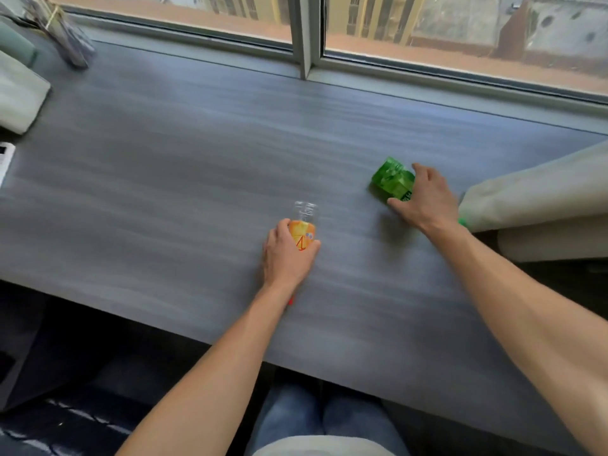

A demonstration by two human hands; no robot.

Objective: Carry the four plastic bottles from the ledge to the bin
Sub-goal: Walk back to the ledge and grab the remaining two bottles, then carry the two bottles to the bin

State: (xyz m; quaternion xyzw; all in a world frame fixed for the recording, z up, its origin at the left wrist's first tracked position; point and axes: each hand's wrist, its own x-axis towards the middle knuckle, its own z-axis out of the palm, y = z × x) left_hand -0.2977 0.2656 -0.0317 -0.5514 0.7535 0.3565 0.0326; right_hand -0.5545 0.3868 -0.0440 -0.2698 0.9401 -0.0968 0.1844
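Two plastic bottles lie on their sides on the grey ledge (184, 166) under the window. A clear bottle with an orange label (304, 225) rests near the middle, its base pointing at the window; my left hand (286, 255) is wrapped around its label end. To the right lies a green bottle (391, 179), and my right hand (424, 200) is closed over its near end, with the thumb on the left side. Both bottles touch the ledge. No bin is in view.
A pale cushion (539, 189) lies at the ledge's right end, close to my right hand, with a small green object (462, 221) at its corner. Folded cloth (19, 97) and a bundled item (65, 37) sit at the far left. The ledge's front edge runs above my knees.
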